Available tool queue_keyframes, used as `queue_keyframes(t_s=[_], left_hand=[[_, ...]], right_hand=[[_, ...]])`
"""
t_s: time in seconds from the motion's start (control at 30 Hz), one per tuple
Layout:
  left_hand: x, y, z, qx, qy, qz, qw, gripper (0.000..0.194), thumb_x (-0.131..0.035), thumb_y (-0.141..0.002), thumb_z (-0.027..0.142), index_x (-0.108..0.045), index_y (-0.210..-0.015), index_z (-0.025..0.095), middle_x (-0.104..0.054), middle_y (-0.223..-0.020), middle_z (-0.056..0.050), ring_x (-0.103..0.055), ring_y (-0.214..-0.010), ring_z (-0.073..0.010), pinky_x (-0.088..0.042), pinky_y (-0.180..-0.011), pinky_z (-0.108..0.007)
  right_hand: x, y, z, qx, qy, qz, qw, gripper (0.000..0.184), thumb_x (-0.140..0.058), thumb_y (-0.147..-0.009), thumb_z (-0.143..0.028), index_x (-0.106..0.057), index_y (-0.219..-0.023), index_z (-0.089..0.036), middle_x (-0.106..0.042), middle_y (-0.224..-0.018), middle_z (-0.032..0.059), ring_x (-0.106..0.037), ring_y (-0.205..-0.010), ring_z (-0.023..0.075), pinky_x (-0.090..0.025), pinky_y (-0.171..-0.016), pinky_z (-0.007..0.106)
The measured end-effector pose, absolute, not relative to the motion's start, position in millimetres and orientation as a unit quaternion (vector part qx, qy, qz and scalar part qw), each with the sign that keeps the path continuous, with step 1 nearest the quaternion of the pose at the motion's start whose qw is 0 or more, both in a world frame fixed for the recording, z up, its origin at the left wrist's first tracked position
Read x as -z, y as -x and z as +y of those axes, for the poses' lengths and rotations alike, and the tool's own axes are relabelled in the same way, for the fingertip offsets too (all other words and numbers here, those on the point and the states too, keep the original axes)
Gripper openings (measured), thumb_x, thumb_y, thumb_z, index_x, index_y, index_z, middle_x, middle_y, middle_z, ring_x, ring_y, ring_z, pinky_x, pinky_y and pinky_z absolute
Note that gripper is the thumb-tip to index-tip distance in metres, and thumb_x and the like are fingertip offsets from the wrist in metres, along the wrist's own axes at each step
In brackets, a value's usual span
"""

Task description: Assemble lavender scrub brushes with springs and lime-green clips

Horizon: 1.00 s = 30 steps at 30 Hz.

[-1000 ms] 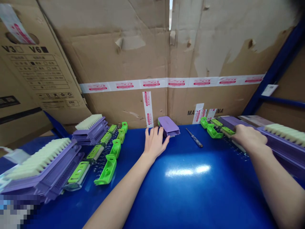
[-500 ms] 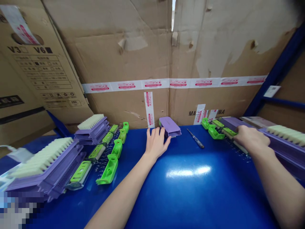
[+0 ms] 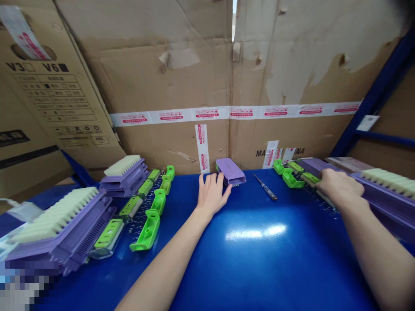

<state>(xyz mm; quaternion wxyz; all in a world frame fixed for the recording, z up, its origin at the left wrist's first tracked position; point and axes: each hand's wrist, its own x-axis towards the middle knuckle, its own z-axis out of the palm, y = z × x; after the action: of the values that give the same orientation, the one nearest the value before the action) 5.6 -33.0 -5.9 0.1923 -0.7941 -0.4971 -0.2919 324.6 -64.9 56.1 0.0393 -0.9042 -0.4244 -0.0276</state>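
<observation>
My left hand [image 3: 211, 194] lies flat on the blue table [image 3: 253, 259] with its fingers spread, its thumb touching a small purple plastic case [image 3: 230, 171] at the back. My right hand [image 3: 337, 186] is curled over the row of green-and-clear parts [image 3: 296, 172] at the right, beside a purple brush body [image 3: 316, 165]. Its fingers are bent down onto a part; what they grip is hidden under the hand. A thin screwdriver [image 3: 265, 187] lies between the two hands.
Purple brushes with pale bristles [image 3: 58, 222] [image 3: 125, 172] are stacked at the left, with a row of green clips and springs [image 3: 147, 207] beside them. More purple brushes [image 3: 389, 190] lie at the right. Cardboard boxes [image 3: 201, 77] wall off the back.
</observation>
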Motion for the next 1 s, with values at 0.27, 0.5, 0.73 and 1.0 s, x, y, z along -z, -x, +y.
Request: queue_keyframes(t_s=[0.27,0.5,0.73,1.0], left_hand=[[6,-6,-33,0.286,0.794,-0.498,0.198,0.043,-0.036,-0.09,0.045,-0.049,-0.117,0.015,-0.061,-0.104,-0.012,-0.054,-0.099,-0.026,-0.027,-0.102,-0.051],[7,-6,-32,0.282,0.795,-0.499,0.198,0.045,-0.035,-0.091,0.046,-0.049,-0.118,0.013,-0.061,-0.104,-0.011,-0.054,-0.098,-0.0258,-0.027,-0.102,-0.05],[6,-6,-33,0.291,0.794,-0.496,0.196,0.043,-0.037,-0.09,0.045,-0.049,-0.118,0.014,-0.061,-0.106,-0.012,-0.054,-0.101,-0.0263,-0.027,-0.102,-0.05],[6,-5,-32,0.294,0.796,-0.494,0.192,0.041,-0.037,-0.09,0.045,-0.049,-0.118,0.017,-0.059,-0.111,-0.013,-0.052,-0.105,-0.0267,-0.028,-0.101,-0.051]], right_hand=[[-59,-323,-67,0.032,0.907,-0.416,0.056,0.034,-0.045,-0.079,-0.026,-0.062,-0.106,-0.016,-0.059,-0.11,0.0209,-0.06,-0.099,0.0363,-0.047,-0.07,0.041],[-63,-318,-69,0.041,0.915,-0.398,0.061,0.036,-0.037,-0.084,-0.022,-0.062,-0.109,-0.013,-0.059,-0.111,0.0213,-0.059,-0.102,0.0357,-0.046,-0.073,0.039],[-70,-301,-72,0.119,0.868,-0.461,0.141,0.041,-0.034,-0.086,-0.025,-0.06,-0.117,-0.022,-0.062,-0.11,0.0184,-0.06,-0.098,0.0357,-0.044,-0.07,0.039],[-31,-220,-58,-0.041,0.641,-0.713,0.281,0.04,-0.045,-0.075,-0.017,-0.063,-0.11,-0.021,-0.07,-0.09,0.0007,-0.064,-0.078,0.0164,-0.046,-0.071,0.023]])
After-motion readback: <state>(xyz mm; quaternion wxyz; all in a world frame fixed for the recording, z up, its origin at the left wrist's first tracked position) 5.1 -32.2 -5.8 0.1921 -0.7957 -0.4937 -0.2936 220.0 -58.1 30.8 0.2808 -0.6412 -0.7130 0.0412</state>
